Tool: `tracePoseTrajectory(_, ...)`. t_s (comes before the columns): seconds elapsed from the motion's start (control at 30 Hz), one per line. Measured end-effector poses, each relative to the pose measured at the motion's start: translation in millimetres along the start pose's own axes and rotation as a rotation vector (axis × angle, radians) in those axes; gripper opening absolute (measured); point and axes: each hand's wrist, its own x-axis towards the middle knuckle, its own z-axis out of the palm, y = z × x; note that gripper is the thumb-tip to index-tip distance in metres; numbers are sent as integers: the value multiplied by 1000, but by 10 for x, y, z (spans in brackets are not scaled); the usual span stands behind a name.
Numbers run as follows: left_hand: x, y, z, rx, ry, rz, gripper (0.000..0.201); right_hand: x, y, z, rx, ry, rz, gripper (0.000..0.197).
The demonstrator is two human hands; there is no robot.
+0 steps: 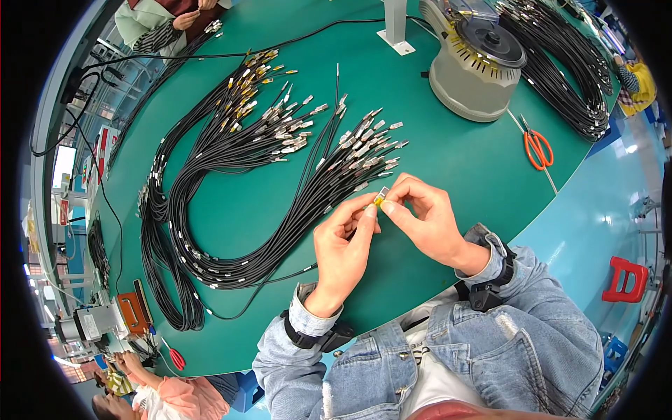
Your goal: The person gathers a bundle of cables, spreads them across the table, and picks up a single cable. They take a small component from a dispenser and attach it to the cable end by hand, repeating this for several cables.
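Note:
My left hand is closed, pinching a black cable's metal connector between thumb and fingertips. A small piece of yellow tape sits on the connector, and the fingertips of my right hand pinch it from the other side. Behind my left hand the black cable runs left toward the bundle. Just beyond both hands lies a large curved bundle of black cables with bare silver connector ends. Another group of ends farther back carries yellow tape.
A grey round tape dispenser with yellow strips stands at the far right. Orange-handled scissors lie near the right edge of the green table. More cables are coiled behind. Other people sit at the far left and lower left. A red stool stands right.

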Motion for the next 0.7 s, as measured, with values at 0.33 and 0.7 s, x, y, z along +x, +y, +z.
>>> tracePoseTrajectory(0.33,-1,6,16,77,10,27,20,20,-42,-25,-93,21,3,5)
tracePoseTrajectory(0.7,-2,-18,14,193,27,89,20,24,-64,-23,-147,51,-17,7)
